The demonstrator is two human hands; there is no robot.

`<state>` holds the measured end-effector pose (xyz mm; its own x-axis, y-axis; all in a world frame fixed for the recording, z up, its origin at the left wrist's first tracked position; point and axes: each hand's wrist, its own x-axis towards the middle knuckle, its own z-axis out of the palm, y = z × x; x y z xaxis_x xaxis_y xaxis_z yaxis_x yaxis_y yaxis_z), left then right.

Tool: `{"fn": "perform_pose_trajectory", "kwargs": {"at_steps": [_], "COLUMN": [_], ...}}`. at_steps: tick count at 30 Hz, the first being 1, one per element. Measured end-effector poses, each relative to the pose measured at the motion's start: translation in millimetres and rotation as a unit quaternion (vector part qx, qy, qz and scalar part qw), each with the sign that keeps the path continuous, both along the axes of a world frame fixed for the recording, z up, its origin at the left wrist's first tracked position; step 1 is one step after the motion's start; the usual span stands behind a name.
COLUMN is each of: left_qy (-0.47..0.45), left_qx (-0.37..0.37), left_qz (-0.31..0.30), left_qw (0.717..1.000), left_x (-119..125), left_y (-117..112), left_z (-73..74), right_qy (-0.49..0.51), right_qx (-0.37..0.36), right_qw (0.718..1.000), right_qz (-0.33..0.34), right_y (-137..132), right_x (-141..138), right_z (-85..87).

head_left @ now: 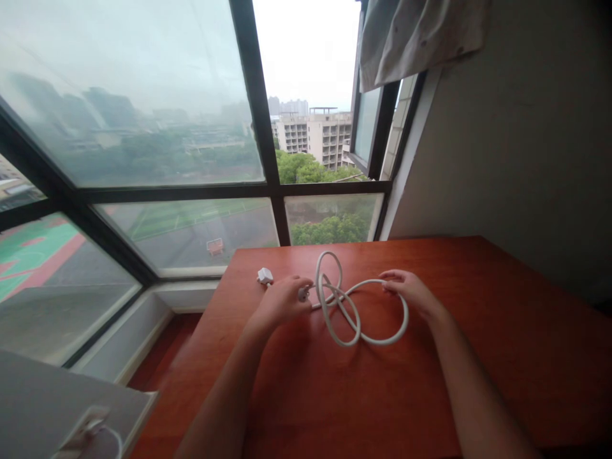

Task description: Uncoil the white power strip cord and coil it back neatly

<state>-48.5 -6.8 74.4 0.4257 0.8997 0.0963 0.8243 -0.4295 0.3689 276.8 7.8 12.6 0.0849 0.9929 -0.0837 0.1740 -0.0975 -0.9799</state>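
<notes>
A thick white cable (382, 343) lies in loose, crossing loops on the wooden table, with one loop standing up off the surface. My left hand (285, 299) is closed on one end of the cable, where a small pale plug-like end (304, 294) shows between thumb and fingers. Just beyond that hand lies a white block-shaped connector (264, 275), its short lead running in behind my fingers. On the right side of the loops, my right hand (410, 290) pinches the cable between thumb and fingertips.
The reddish-brown table (363, 395) reaches to the window frame (329, 189) at the back. One window pane (368, 124) stands open, under a hanging curtain (421, 38). At lower left, a white plug (95, 426) with a cord sits in a wall socket.
</notes>
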Motion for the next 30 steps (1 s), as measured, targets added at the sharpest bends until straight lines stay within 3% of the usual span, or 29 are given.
{"fn": "perform_pose_trajectory", "kwargs": {"at_steps": [12, 26, 30], "left_qy": [-0.06, -0.067, -0.081], "left_qx": [-0.146, -0.172, -0.19], "left_qz": [-0.024, 0.03, 0.08], "left_qw": [0.987, 0.982, 0.975], "left_x": [-39, -89, -112], "left_y": [3, -8, -16], "left_z": [15.9, 17.8, 21.5], "right_qy": [-0.238, -0.278, -0.314], "right_qx": [0.055, 0.041, 0.054], "right_qw": [0.969, 0.959, 0.945], "right_qz": [-0.025, -0.046, -0.075], "right_y": [14, 19, 19], "right_x": [33, 44, 55], "right_z": [-32.4, -47.4, -50.3]}}
